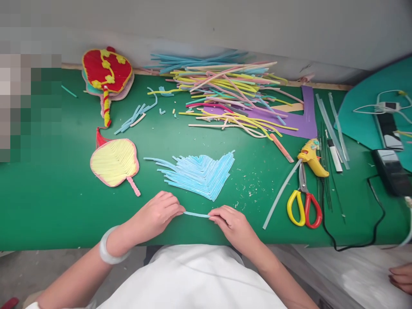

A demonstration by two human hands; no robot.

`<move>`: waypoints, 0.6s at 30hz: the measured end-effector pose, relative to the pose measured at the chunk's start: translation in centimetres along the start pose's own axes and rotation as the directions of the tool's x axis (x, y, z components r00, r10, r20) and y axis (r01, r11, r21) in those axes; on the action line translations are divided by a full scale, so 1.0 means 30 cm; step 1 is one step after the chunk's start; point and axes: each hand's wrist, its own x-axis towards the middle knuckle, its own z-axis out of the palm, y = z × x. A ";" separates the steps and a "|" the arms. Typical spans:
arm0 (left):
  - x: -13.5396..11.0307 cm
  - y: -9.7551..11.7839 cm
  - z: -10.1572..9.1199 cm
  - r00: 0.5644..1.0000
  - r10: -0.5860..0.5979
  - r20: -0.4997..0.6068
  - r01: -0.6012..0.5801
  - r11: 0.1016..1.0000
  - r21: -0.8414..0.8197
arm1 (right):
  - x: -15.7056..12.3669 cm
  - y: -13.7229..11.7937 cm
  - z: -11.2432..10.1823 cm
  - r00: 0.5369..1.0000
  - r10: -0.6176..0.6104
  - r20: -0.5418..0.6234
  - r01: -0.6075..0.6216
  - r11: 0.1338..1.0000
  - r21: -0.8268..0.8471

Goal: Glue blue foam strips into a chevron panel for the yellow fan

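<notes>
Between my two hands a short light-blue pipe cleaner [197,214] is stretched almost level above the green table's near side. My left hand [162,210] pinches its left end, and my right hand [228,219] pinches the right end. Just beyond them lies a blue panel [202,174] of pipe cleaners laid side by side in a V pattern, with loose ends sticking out at its left. A yellow leaf-shaped fan [114,163] with a pink edge and handle rests to the left of the panel.
A red fan [107,71] with yellow flowers lies at the back left. Many coloured pipe cleaners [225,86] are heaped at the back. Scissors [302,201], a yellow glue gun [312,156] and a black cable [354,248] lie right. Another person's hand [401,277] shows at lower right.
</notes>
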 end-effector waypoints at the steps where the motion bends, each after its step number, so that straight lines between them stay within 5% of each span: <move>1: 0.001 -0.010 -0.005 1.000 -0.005 -0.010 0.005 1.000 0.003 | 0.005 0.003 0.007 1.000 -0.011 -0.029 0.011 1.000 -0.006; 11: 0.007 -0.066 -0.003 0.994 -0.064 -0.084 0.072 0.993 0.090 | 0.057 0.001 0.043 0.973 -0.048 -0.227 0.019 0.991 -0.129; 18: 0.022 -0.091 0.004 0.956 -0.101 -0.276 0.155 0.971 0.184 | 0.070 -0.012 0.083 0.959 -0.008 -0.283 -0.041 0.985 -0.167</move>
